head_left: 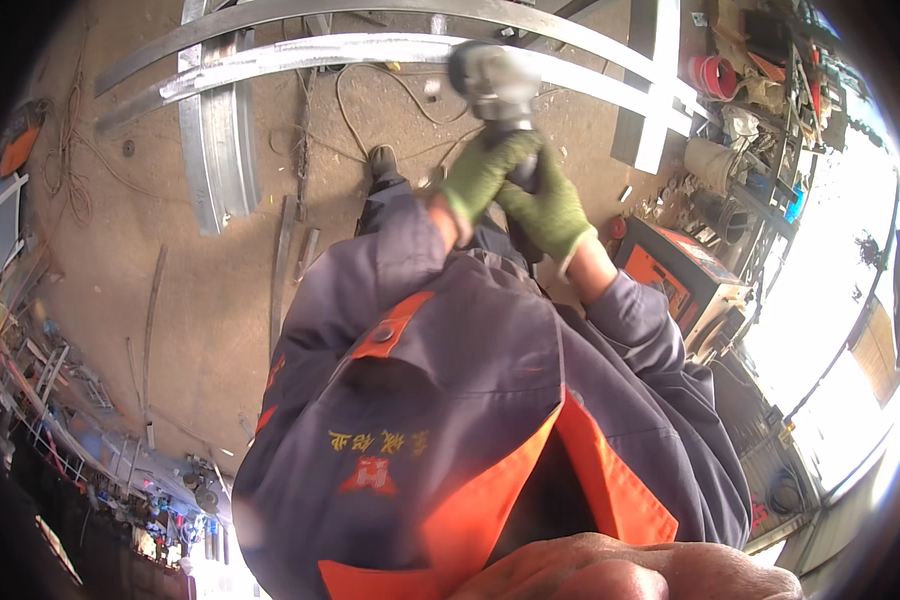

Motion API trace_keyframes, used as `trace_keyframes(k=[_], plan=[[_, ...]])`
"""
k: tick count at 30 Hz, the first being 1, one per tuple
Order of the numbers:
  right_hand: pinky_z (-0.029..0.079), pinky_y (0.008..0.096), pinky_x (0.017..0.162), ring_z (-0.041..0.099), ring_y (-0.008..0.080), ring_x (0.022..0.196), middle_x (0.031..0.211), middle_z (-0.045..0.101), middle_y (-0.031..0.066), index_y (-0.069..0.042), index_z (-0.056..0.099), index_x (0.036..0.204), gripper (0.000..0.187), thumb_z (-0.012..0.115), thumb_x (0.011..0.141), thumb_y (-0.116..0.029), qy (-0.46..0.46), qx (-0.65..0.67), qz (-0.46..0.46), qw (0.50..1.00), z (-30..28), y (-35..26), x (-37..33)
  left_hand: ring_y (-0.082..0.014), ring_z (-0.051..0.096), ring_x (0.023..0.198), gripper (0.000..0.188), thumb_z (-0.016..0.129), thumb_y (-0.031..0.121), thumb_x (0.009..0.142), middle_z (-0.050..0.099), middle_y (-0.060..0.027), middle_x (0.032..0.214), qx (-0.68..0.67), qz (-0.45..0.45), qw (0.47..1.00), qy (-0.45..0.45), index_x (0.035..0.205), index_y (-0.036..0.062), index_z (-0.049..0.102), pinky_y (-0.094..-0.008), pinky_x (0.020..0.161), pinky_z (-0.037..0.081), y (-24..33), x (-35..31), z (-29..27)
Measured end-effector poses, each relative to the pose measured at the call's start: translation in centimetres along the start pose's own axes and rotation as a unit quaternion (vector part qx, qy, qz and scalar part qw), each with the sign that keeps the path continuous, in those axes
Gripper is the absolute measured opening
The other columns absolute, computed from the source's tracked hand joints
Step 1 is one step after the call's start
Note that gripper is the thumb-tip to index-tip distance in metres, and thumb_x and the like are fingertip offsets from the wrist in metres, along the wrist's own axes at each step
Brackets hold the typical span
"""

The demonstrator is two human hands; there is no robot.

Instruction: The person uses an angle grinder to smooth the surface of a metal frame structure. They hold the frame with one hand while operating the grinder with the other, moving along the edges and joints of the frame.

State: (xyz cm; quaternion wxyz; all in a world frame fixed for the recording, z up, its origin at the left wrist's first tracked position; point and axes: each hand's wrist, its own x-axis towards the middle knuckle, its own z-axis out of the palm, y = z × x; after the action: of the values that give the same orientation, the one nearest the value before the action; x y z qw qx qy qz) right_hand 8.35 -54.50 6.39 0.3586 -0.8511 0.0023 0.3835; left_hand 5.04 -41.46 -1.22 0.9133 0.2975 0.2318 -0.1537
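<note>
head: brown workshop floor (205,320), metal bars (310,51)

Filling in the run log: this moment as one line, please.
left hand: around grinder | right hand: around grinder | grinder: at curved metal bar, contact unclear

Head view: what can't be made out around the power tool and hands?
All in the head view:
- Power tool: motion blur hides its head's details.
- Contact with the lower long metal bar: the blurred head covers that spot.
- Tool handle: mostly covered by the left hand and right hand.
- Bright metal beam at right: far end cut off by the top edge.
</note>
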Motion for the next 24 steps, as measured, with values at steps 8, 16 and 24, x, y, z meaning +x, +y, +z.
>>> trace_keyframes(k=[8, 16, 24], plan=[[0.056, 0.0518, 0.107, 0.069, 0.0516, 0.128, 0.135, 0.07, 0.0357, -0.011, 0.028, 0.173, 0.101, 0.075, 0.087, -0.036, -0.033, 0.006, -0.067, 0.997, -2.2, 0.2, 2.0, -0.0173, 0.071, 0.104, 0.043, 0.082, 0.034, 0.1, 0.072, -0.0033, 0.117, -0.025, -0.006, 0.998, 0.051, 0.133, 0.0089, 0.068, -0.0331, 0.09, 0.059, 0.6, 1.4, 1.0], [0.055, 0.0531, 0.108, 0.069, 0.0517, 0.127, 0.133, 0.071, 0.0344, -0.011, 0.032, 0.171, 0.098, 0.076, 0.086, -0.036, -0.018, 0.001, -0.053, 0.998, -4.1, 1.8, 2.9, -0.0173, 0.069, 0.101, 0.05, 0.083, 0.039, 0.097, 0.071, -0.0047, 0.115, 0.005, 0.005, 0.998, 0.06, 0.133, 0.0078, 0.067, -0.0321, 0.092, 0.056, -0.3, 3.1, 2.8], [0.059, 0.0466, 0.103, 0.074, 0.0415, 0.121, 0.13, 0.074, 0.0286, -0.008, 0.038, 0.166, 0.091, 0.079, 0.089, -0.036, 0.025, 0.032, 0.009, 0.999, -6.6, 4.6, 1.7, -0.0148, 0.068, 0.099, 0.044, 0.079, 0.037, 0.099, 0.071, -0.0027, 0.113, 0.051, -0.032, 0.998, 0.007, 0.132, 0.0101, 0.067, -0.0314, 0.089, 0.055, -2.4, 5.1, 6.1]])
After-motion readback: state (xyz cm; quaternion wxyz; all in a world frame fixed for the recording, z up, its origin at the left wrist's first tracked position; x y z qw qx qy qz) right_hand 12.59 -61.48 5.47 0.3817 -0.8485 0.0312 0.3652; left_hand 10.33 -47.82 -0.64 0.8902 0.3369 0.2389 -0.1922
